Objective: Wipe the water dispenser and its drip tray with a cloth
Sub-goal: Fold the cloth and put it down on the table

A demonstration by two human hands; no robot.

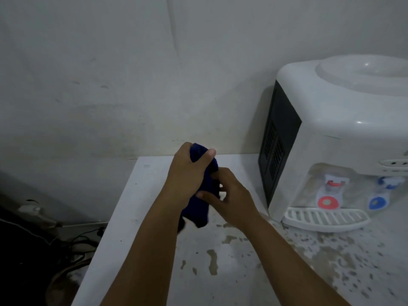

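Both hands up over the table (132,195), clamped on a dark blue cloth (204,208) bunched between them. Left hand (187,173) wraps the upper part, thumb across the top, fingers curled round the back. Right hand (231,195) grips the lower-mid part from the rt side, thumb pressing into the fabric; fingers curled in, tips partly hidden. Cloth hangs in a thick roll, bottom end dangling just below the left wrist, clear of the tabletop as far as can be told.

Water dispenser (331,133) stands at rt on same table, well apart from the hands: white body, black vented side panel facing left, domed top, no bottle on it. Red tap (334,183) and blue tap (387,182) in the front recess; recess looks grimy. Drip tray (324,218), white w/ slotted grille, sits at the base, touching the front.

Table surface white, blotched w/ brownish spots, esp. toward rt and near the tray. Cables (84,237) on the floor at lower left, dim.
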